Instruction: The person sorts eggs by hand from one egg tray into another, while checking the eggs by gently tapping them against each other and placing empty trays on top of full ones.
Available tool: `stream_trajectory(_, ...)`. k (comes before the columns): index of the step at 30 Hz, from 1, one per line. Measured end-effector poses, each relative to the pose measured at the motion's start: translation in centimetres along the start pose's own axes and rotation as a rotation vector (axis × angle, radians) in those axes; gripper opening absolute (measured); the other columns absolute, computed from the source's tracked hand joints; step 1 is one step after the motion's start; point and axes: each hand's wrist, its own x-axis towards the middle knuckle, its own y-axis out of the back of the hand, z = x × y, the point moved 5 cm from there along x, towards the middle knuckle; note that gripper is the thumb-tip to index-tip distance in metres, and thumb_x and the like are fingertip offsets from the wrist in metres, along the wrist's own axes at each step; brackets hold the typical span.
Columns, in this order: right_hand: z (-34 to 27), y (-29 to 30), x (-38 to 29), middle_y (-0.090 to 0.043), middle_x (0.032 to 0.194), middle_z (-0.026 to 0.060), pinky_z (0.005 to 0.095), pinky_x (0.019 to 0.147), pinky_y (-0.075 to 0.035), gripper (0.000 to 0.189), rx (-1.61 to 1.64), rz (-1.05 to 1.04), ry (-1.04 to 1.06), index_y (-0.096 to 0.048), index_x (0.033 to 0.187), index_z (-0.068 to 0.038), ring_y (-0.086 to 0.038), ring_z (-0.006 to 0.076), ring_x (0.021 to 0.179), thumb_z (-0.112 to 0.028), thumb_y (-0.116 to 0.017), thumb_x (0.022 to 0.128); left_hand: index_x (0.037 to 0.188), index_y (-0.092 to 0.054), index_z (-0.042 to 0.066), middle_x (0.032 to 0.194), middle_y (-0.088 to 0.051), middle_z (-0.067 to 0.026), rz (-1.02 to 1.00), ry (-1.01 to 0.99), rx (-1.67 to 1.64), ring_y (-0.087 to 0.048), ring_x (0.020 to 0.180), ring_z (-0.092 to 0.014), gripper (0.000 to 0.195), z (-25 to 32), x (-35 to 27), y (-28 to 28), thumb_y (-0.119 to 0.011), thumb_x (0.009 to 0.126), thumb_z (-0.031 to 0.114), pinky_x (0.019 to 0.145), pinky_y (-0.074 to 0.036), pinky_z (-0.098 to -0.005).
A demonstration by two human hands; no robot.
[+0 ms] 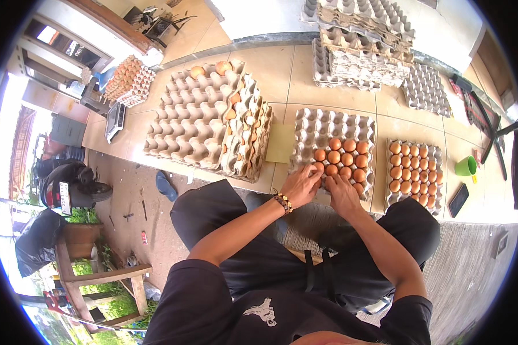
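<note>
A grey pulp egg tray (pixel 304 125) lies on the tiled ledge before me, partly filled with brown eggs (pixel 347 159) at its near right side. My left hand (pixel 303 185), with a beaded bracelet on the wrist, reaches over the tray's near left part. Its fingertips are at an egg (pixel 318 167). Beside it, my right hand (pixel 344 195) bends its fingers down over the near rows, close to the left fingers. The hands hide the cups and any eggs beneath them, so whether either grips an egg cannot be made out.
A smaller tray of eggs (pixel 414 168) sits at right, near a green cup (pixel 465 166) and a phone (pixel 459 200). Stacked trays (pixel 190 120) with eggs between layers stand at left. Tall tray stacks (pixel 367 56) rise behind. A scale (pixel 115 122) lies far left.
</note>
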Motion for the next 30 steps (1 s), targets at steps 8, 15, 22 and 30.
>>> stream_trajectory(8, 0.6, 0.4, 0.1, -0.059, 0.100, 0.0143, 0.0434, 0.076, -0.053, 0.026, 0.023, -0.046, -0.107, -0.060, 0.090, -0.002, -0.060, 0.0351, 0.096, 0.008, -0.064, 0.066, 0.111, -0.069, 0.012, 0.105, -0.067, -0.0085, 0.676, 0.014, 0.293, -0.065, 0.094, -0.028, 0.031, -1.9, 6.3, 23.6, -0.071, 0.081, 0.018, 0.082, -0.053, -0.0385)
stream_trajectory(15, -0.3, 1.3, 0.2, -0.059, 0.099, 0.0183, 0.0458, 0.075, -0.048, 0.026, -0.036, 0.038, -0.029, -0.061, 0.094, 0.001, -0.060, 0.0357, 0.094, -0.002, -0.064, 0.068, 0.101, -0.070, 0.018, 0.102, -0.072, -0.0071, 0.617, 0.522, 0.477, -0.066, 0.099, -0.028, 0.024, -22.0, 6.8, 31.0, -0.063, 0.085, 0.035, 0.086, -0.051, -0.0451)
stream_trajectory(22, 0.5, 1.0, 0.2, -0.060, 0.093, 0.0163, 0.0482, 0.076, -0.045, 0.019, 0.006, 0.045, -0.062, -0.058, 0.089, -0.002, -0.059, 0.0358, 0.094, -0.006, -0.063, 0.071, 0.091, -0.078, 0.019, 0.094, -0.075, -0.0063, 0.347, 0.617, 0.331, -0.070, 0.090, -0.030, 0.024, -27.8, 9.1, 30.8, -0.063, 0.079, 0.035, 0.081, -0.055, -0.0385)
stream_trajectory(30, 0.8, 1.0, 0.3, -0.059, 0.091, 0.0162, 0.0495, 0.075, -0.044, 0.020, 0.047, 0.038, -0.082, -0.056, 0.088, -0.003, -0.059, 0.0361, 0.090, -0.007, -0.063, 0.070, 0.089, -0.079, 0.016, 0.070, -0.071, -0.0095, 0.507, 0.707, 0.279, -0.070, 0.070, -0.025, 0.030, -23.5, 8.5, 33.2, -0.069, 0.077, 0.042, 0.064, -0.052, -0.0341)
